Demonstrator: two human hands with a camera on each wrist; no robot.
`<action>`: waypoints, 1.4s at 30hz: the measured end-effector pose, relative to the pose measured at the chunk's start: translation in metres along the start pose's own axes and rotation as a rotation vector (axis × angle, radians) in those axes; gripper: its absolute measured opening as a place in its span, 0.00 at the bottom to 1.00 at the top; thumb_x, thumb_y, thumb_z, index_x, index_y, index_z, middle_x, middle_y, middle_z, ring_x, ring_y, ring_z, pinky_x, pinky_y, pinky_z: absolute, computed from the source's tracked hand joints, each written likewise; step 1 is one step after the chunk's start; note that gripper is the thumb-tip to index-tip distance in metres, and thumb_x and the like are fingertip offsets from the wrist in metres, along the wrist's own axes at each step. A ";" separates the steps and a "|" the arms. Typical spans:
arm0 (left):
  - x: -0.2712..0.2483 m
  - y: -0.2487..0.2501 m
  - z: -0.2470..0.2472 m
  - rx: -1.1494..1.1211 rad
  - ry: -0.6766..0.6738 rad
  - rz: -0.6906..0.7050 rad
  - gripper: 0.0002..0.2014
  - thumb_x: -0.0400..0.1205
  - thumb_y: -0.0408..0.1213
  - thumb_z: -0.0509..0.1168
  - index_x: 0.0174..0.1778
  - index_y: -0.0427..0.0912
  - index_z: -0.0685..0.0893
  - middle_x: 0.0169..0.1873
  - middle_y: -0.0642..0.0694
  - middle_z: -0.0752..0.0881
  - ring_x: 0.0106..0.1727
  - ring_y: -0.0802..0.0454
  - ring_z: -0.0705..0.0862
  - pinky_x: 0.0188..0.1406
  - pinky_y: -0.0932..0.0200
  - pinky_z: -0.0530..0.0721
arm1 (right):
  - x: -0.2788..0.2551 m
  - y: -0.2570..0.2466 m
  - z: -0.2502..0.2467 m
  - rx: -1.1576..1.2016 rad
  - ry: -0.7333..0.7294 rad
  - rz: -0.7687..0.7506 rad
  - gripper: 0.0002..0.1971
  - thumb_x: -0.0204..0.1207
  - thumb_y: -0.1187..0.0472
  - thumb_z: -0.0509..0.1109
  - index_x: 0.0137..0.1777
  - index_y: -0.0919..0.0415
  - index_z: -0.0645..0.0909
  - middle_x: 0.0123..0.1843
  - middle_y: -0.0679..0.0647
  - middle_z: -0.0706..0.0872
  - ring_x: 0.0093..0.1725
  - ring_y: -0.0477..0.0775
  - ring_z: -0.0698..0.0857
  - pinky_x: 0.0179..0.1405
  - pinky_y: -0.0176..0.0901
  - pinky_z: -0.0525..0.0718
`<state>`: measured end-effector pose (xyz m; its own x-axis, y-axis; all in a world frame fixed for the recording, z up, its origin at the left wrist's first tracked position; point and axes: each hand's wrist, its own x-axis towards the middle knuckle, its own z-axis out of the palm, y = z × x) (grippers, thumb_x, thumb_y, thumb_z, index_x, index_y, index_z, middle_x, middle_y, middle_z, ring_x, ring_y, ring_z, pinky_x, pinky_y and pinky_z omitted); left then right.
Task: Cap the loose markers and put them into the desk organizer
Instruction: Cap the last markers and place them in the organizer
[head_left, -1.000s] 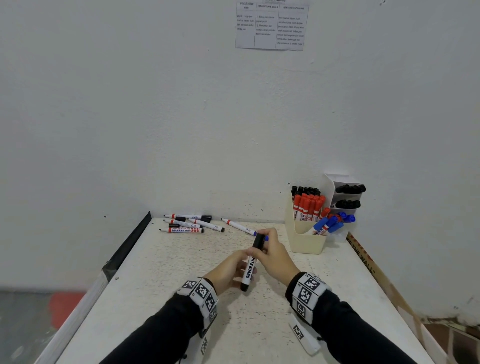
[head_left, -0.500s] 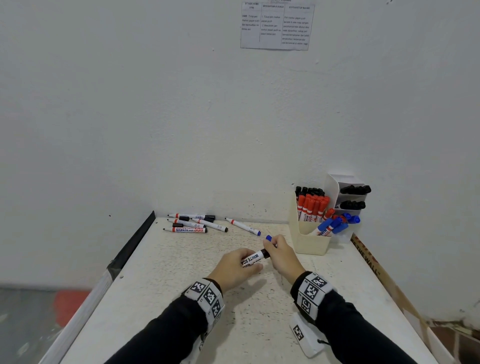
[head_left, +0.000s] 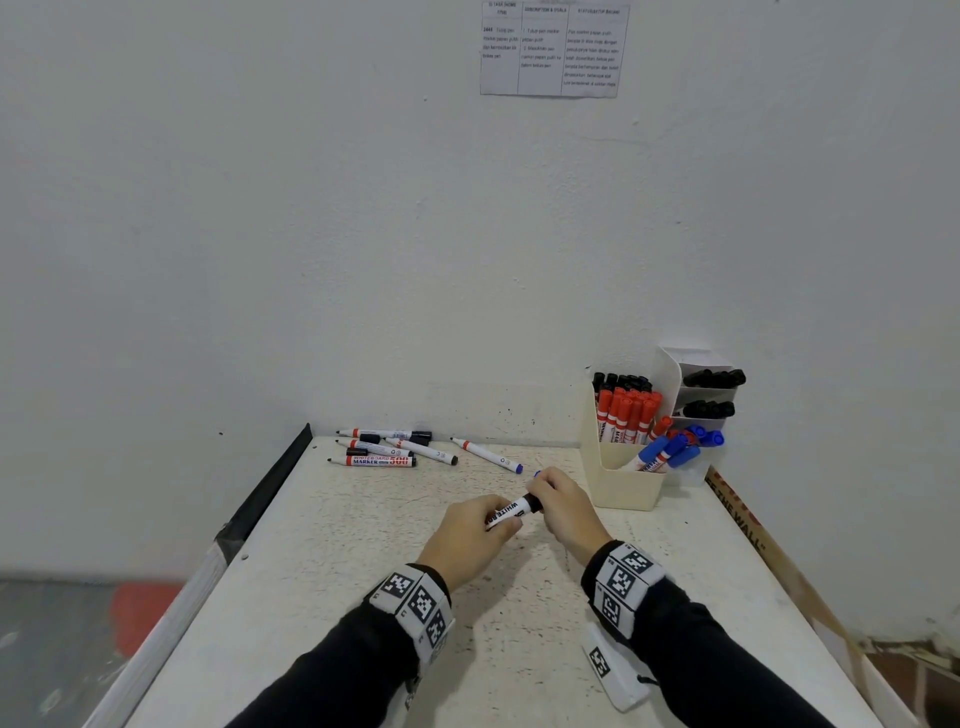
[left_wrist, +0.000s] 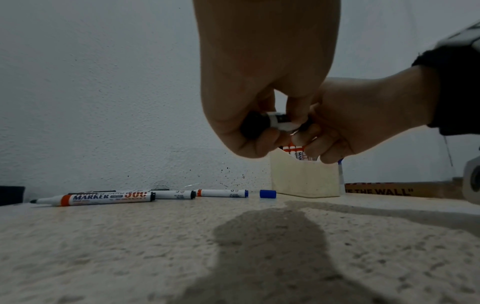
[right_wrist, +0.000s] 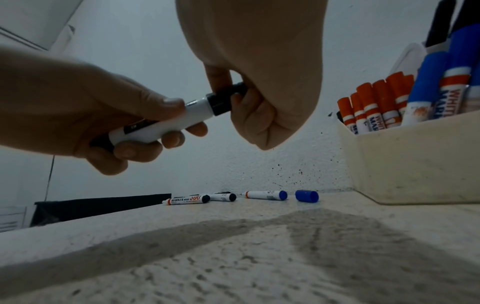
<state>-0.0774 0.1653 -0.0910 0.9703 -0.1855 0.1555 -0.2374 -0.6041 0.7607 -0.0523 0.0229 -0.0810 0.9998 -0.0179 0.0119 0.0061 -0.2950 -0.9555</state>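
— So where is the marker (right_wrist: 155, 125) right now?

— Held above the table (head_left: 363, 545), near the middle, between both hands. It lies almost level, white barrel to the left, black cap (right_wrist: 224, 98) to the right.

— Who holds which end?

— The left hand (head_left: 467, 540) wraps its fingers and thumb around the barrel. The right hand (head_left: 563, 512) curls round the cap, thumb on one side and fingers on the other. The cap sits against the barrel's end; whether it is fully pressed home I cannot tell.

— And the organizer?

— The cream desk organizer (head_left: 623, 486) stands just right of the hands, at the far right of the table by the wall. Red-capped markers (head_left: 626, 413) stand upright in it with black ones behind them, and blue-capped markers (head_left: 667, 452) lean out over its right side. Behind it a white holder (head_left: 675, 374) keeps more black markers lying sideways.

— What is loose on the table?

— A blue cap (right_wrist: 307, 195) lies by itself, beyond the hands and near the organizer. Just left of it lies a marker with a blue end (head_left: 487, 455), its tip bare. Farther left, along the far edge, is a small cluster of uncapped markers (head_left: 384, 448) with black ends, some touching or crossing each other.

— Anything else?

— A printed sheet (head_left: 553, 49) is stuck high on the wall, and a strip with lettering (head_left: 737, 512) runs along the table's right edge.
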 end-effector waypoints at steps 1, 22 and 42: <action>0.001 0.000 -0.001 0.042 0.002 0.001 0.09 0.83 0.46 0.62 0.53 0.48 0.84 0.30 0.54 0.78 0.30 0.58 0.73 0.31 0.64 0.71 | 0.000 -0.001 0.000 -0.012 -0.004 0.000 0.13 0.79 0.63 0.61 0.32 0.57 0.68 0.29 0.48 0.69 0.25 0.46 0.64 0.25 0.36 0.61; -0.006 0.017 -0.009 0.613 0.039 0.186 0.12 0.85 0.48 0.53 0.48 0.45 0.78 0.34 0.52 0.73 0.34 0.53 0.70 0.22 0.65 0.59 | 0.007 -0.007 -0.001 -0.032 -0.124 0.131 0.16 0.83 0.59 0.51 0.32 0.58 0.62 0.23 0.53 0.63 0.14 0.48 0.61 0.17 0.33 0.56; 0.000 0.020 -0.021 0.321 -0.035 0.049 0.18 0.84 0.46 0.57 0.28 0.47 0.72 0.20 0.52 0.69 0.21 0.56 0.66 0.20 0.63 0.61 | 0.007 -0.016 0.017 0.090 -0.102 0.103 0.14 0.82 0.63 0.49 0.33 0.59 0.62 0.27 0.54 0.64 0.17 0.46 0.58 0.17 0.29 0.57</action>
<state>-0.0811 0.1697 -0.0621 0.9565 -0.2436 0.1606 -0.2917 -0.8064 0.5144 -0.0450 0.0438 -0.0707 0.9921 0.0546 -0.1132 -0.0995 -0.2096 -0.9727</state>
